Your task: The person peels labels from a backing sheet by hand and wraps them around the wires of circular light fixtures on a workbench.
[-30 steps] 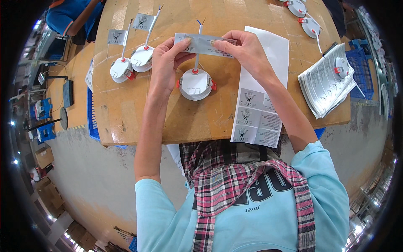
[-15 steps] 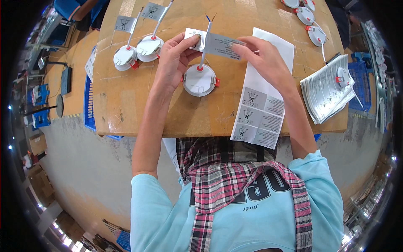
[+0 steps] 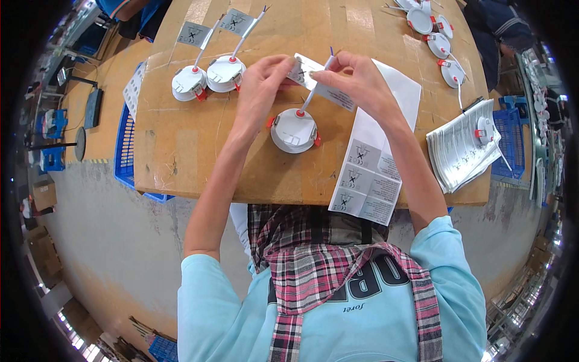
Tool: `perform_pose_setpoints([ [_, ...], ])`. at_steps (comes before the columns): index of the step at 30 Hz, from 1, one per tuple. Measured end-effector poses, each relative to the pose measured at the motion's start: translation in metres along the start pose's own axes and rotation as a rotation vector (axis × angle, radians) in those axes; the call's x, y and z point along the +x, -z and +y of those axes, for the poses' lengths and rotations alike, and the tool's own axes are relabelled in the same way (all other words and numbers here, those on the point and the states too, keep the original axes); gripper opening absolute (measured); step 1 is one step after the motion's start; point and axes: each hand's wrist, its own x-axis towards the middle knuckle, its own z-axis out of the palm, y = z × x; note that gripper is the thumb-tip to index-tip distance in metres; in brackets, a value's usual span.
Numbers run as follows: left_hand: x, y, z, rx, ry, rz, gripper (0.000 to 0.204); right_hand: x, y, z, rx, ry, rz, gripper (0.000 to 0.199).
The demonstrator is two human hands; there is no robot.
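A round white downlight (image 3: 293, 134) with red-tipped side clips lies on the table in front of me, its white cable (image 3: 309, 99) standing up at a slant. A silver-grey sticker label (image 3: 335, 96) is around or against the cable, with one part sticking out on either side. My left hand (image 3: 264, 81) pinches the label's left end. My right hand (image 3: 356, 78) is closed, thumb and fingers pressing the label at the cable. Under my right forearm lies a white sheet of labels (image 3: 366, 187), its near end hanging over the table's edge.
Two downlights (image 3: 226, 73) with flag-like labels on their cables stand at the left. More downlights (image 3: 438, 45) lie at the far right. A stack of papers (image 3: 459, 145) carries another downlight (image 3: 484, 130). Blue baskets (image 3: 125, 145) flank the table (image 3: 181, 163). People are partly visible beyond it.
My right hand has moved left from the label's free end to the cable, pinching there. The cable leans more to the right. The whole view has shifted slightly.
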Motion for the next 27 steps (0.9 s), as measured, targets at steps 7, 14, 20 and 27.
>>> perform_pose_setpoints([
  [7, -0.048, -0.007, -0.006, 0.661, -0.377, -0.026, 0.031, -0.004, -0.003, 0.004, -0.027, -0.008, 0.158, 0.036],
  [14, -0.065, -0.02, -0.014, 0.787, -0.486, 0.064, 0.029, -0.002, -0.008, 0.011, 0.1, -0.084, 0.188, 0.032],
  [20, -0.067, -0.014, -0.012, 0.728, -0.389, 0.037, 0.034, -0.005, -0.009, 0.002, 0.069, -0.037, 0.138, 0.032],
  [27, -0.033, -0.01, -0.004, 0.084, -0.021, -0.076, 0.035, -0.009, -0.01, 0.002, 0.134, 0.044, 0.068, 0.033],
])
